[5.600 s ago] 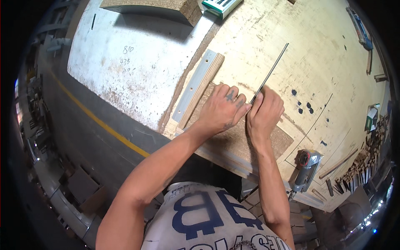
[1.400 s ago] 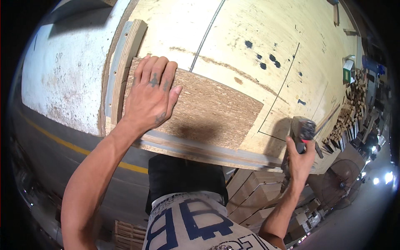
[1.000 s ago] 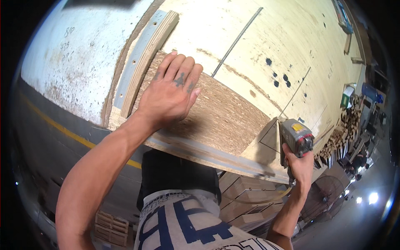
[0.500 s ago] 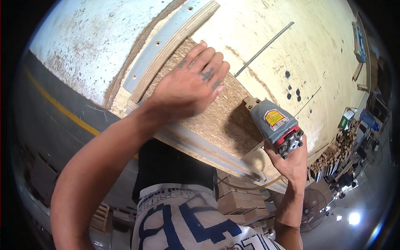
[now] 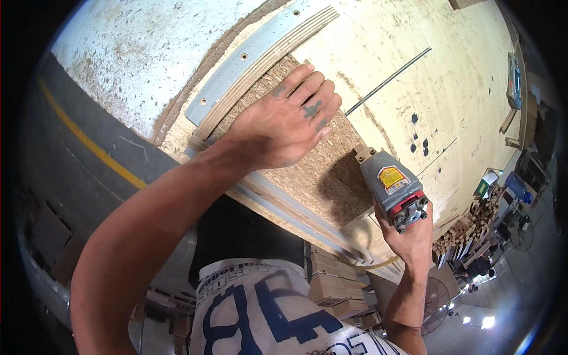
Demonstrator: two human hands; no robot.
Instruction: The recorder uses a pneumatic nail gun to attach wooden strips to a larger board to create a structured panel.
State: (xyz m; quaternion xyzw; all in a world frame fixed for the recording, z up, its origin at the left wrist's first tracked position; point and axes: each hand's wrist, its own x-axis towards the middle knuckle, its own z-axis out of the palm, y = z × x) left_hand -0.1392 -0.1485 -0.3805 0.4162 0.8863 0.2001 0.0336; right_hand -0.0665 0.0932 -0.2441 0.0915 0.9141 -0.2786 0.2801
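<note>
Fingers extended, my left hand (image 5: 287,118) lies palm down on a sheet of particle board (image 5: 316,174). My right hand (image 5: 414,241) is wrapped round the handle of a grey and red nail gun (image 5: 387,174). The gun's nose is at the board's right edge; whether it presses on the board I cannot tell. A curved plywood rail with a grey top (image 5: 244,62) runs along the board's far left side. Along its near side lies a straight grey and wood rail (image 5: 302,212). My palm hides part of the board.
Beneath is a pale plywood worktop (image 5: 455,77) with a dark slot (image 5: 387,81) and black spots. A speckled white panel (image 5: 136,65) adjoins at left. An air hose (image 5: 381,263) hangs near my right wrist. Stacked wood pieces (image 5: 467,228) and a fan (image 5: 435,302) stand at right.
The whole view has shifted slightly, so the worktop and rails sit a little further right and lower. Both hands keep nearly the same places on the board and the nail gun.
</note>
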